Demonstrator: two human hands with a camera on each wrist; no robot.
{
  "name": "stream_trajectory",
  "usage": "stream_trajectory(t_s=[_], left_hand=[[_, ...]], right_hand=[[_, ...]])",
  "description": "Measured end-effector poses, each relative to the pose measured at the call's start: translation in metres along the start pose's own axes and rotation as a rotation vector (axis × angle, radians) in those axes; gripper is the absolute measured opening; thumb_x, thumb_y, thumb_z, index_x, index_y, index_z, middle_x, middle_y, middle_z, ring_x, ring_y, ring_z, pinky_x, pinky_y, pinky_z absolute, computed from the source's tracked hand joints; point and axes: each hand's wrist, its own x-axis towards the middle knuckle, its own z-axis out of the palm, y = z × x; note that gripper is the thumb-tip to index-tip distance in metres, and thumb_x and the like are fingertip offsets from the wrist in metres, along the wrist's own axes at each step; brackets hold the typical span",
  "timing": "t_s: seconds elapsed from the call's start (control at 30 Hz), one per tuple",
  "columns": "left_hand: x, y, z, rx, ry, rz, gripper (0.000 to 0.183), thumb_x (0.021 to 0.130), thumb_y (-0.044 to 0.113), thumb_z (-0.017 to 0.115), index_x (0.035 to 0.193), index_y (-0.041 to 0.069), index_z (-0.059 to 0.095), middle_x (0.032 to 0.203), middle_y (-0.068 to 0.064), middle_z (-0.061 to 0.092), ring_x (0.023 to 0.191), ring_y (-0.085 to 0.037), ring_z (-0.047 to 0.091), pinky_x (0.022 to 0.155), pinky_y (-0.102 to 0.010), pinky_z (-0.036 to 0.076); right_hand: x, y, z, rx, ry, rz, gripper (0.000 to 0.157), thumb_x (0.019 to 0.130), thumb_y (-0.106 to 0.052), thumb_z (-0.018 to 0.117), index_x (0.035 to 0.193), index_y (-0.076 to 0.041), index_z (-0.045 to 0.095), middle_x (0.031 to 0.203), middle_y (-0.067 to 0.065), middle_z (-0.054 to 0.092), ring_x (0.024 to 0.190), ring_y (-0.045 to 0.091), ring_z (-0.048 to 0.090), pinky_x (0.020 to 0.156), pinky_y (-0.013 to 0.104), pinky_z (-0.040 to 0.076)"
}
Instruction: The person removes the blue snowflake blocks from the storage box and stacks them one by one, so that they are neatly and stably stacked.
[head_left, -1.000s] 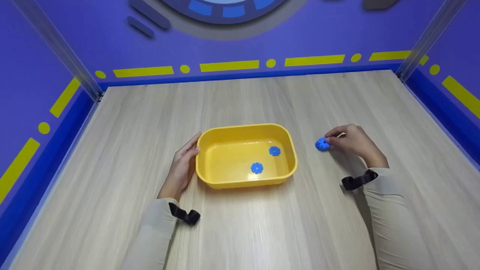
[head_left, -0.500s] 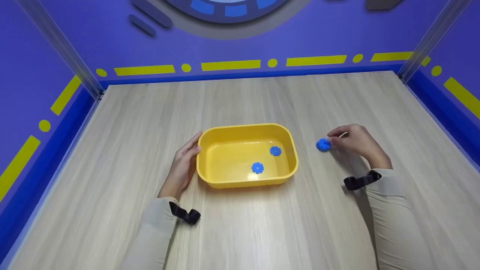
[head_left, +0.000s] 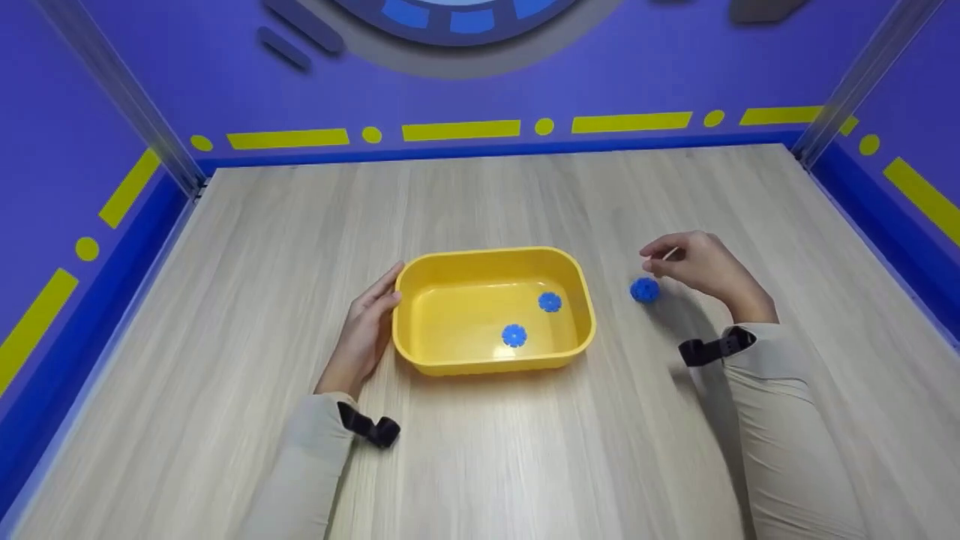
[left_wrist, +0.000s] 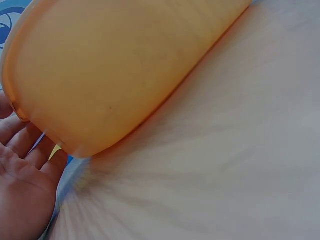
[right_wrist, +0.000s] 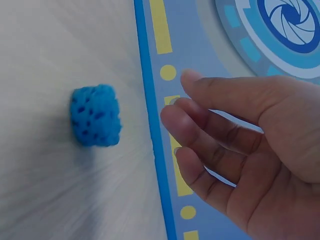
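A yellow plastic basin (head_left: pixel 420 330) stands on the table, with two flat blue notched discs (head_left: pixel 514 335) lying inside. My left hand (head_left: pixel 360 330) rests against its left end, fingers along the outer wall and thumb by the rim. In the left wrist view those fingers (left_wrist: pixel 30 145) touch the outside of the basin (left_wrist: pixel 110 75). To the right of the basin sits a short stack of the same blue discs (head_left: pixel 645 290), a blue cylinder with notched sides (right_wrist: pixel 96 115) in the right wrist view. My right hand (head_left: pixel 697 262) hovers just above that stack, fingers loosely bent and holding nothing.
The pale wood table (head_left: pixel 480 202) ends at a blue back wall (head_left: pixel 480 97) with yellow markings; blue side walls (head_left: pixel 67 150) close off left and right. A black wrist camera (head_left: pixel 371 429) is strapped to each sleeve.
My right hand has let go of the blue disc stack and lifted away from it, up and slightly left. The left hand and the basin have stayed put.
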Motion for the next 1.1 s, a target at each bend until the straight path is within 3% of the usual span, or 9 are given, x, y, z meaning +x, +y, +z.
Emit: stream_trajectory(t_s=[0.53, 0.9, 1.1], left_hand=[[0.001, 0.001, -0.001, -0.008, -0.006, 0.019, 0.052, 0.097, 0.008, 0.047, 0.148, 0.006, 0.035, 0.157, -0.006, 0.030, 0.144, -0.018, 0.031, 0.117, -0.032, 0.030], [0.000, 0.001, 0.000, 0.003, 0.002, 0.019, 0.052, 0.097, 0.006, 0.046, 0.148, 0.006, 0.036, 0.157, -0.006, 0.031, 0.143, -0.019, 0.033, 0.114, -0.030, 0.033], [0.000, 0.000, 0.000, 0.015, 0.006, 0.009, 0.052, 0.097, 0.007, 0.046, 0.148, 0.006, 0.036, 0.157, -0.005, 0.030, 0.144, -0.017, 0.030, 0.116, -0.030, 0.031]], right_hand=[[0.027, -0.059, 0.004, -0.045, -0.121, -0.106, 0.023, 0.090, -0.016, 0.067, 0.111, -0.009, 0.070, 0.105, 0.010, 0.071, 0.093, 0.024, 0.064, 0.089, 0.044, 0.056], [0.046, -0.101, 0.016, -0.129, -0.305, -0.195, 0.027, 0.087, -0.013, 0.070, 0.114, -0.009, 0.070, 0.105, 0.007, 0.071, 0.094, 0.022, 0.065, 0.087, 0.039, 0.057], [0.055, -0.119, 0.030, -0.172, -0.402, -0.194, 0.029, 0.086, -0.014, 0.072, 0.113, -0.007, 0.070, 0.105, 0.007, 0.071, 0.096, 0.022, 0.064, 0.089, 0.038, 0.056]])
